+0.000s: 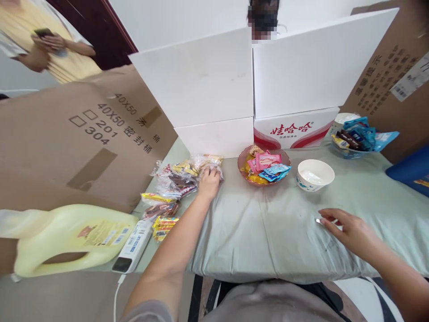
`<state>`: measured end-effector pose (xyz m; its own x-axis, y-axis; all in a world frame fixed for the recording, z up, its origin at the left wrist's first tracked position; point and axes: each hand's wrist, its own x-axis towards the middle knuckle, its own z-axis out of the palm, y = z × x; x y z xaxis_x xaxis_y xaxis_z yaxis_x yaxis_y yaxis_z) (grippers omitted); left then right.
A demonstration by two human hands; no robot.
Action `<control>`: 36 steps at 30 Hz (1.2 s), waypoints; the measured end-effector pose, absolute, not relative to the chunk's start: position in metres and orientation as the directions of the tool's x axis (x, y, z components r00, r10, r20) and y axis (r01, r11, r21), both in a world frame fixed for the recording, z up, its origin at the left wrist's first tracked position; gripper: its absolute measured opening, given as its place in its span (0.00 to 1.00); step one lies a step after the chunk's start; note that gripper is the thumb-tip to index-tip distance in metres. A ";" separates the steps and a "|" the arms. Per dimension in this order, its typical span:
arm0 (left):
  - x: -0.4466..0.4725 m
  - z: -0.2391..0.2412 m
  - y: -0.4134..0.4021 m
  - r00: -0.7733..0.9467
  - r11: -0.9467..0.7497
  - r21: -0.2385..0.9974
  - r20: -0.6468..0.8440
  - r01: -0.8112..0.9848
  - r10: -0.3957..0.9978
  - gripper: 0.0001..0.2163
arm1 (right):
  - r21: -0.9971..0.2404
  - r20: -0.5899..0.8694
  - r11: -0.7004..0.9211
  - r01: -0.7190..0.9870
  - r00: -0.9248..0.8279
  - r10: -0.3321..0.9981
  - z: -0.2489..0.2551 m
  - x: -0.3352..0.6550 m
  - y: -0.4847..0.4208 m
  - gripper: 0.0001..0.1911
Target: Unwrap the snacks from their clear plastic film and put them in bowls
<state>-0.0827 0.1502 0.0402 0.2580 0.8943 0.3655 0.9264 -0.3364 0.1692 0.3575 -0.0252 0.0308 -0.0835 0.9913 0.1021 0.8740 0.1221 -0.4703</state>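
Note:
My left hand (210, 181) reaches across the table, its fingers curled over a clear plastic snack packet (201, 162) at the edge of a heap of wrapped snacks (179, 181). Much of what lies under the palm is hidden. Over the right side of the table, my right hand (351, 230) pinches a small white piece (318, 221) between thumb and fingers; its kind is too small to tell. Beyond it stands a white bowl (315, 175) with a blue pattern. A pinkish glass bowl (243, 172) to its left holds pink, blue and yellow snack packets (268, 166).
White panels (214, 80) and a white-and-red carton (295, 129) stand along the back. At left are a yellow jug (73, 232), a white power strip (134, 246) and a cardboard box (83, 134). Another snack bowl (355, 153) and a blue container (412, 172) are right. A person (50, 44) holds a phone.

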 end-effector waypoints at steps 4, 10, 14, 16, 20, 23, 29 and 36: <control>-0.075 0.035 0.123 0.225 -0.378 0.262 0.469 0.888 0.854 0.08 | -0.330 0.150 0.227 0.916 -0.186 0.971 0.004 0.381 -0.047 0.18; 0.009 0.019 0.024 0.380 -0.620 0.519 0.500 0.588 0.778 0.11 | -0.306 0.157 0.206 0.930 -0.164 0.974 0.012 0.356 -0.049 0.17; 0.044 0.000 -0.013 0.562 -0.727 0.493 0.464 0.478 0.685 0.18 | -0.458 0.254 0.321 0.829 -0.224 0.941 0.037 0.298 -0.038 0.18; 0.043 -0.009 -0.014 0.491 -0.713 0.529 0.518 0.459 0.700 0.27 | -0.461 0.263 0.428 0.777 -0.342 0.902 0.047 0.269 -0.036 0.18; 0.029 -0.016 -0.006 0.360 -0.591 0.689 0.471 0.420 0.805 0.42 | -0.358 0.169 0.533 0.767 -0.508 0.844 0.056 0.238 -0.037 0.18; 0.024 -0.012 -0.005 0.397 -0.539 0.729 0.386 0.422 0.833 0.40 | -0.320 0.123 0.466 0.825 -0.451 0.884 0.056 0.255 -0.037 0.20; 0.027 -0.002 -0.003 0.484 -0.579 0.722 0.379 0.379 0.789 0.25 | -0.177 0.069 0.140 0.974 -0.130 0.989 0.034 0.327 -0.034 0.17; 0.029 0.001 -0.004 0.462 -0.601 0.722 0.427 0.342 0.777 0.08 | -0.554 0.333 0.376 0.743 -0.216 0.918 0.029 0.270 -0.042 0.30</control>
<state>0.0289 -0.0039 0.0012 0.4617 0.7772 0.4275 0.3424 -0.6008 0.7224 0.2704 -0.0421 0.0289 -0.2156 0.9179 0.3331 0.7426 0.3756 -0.5544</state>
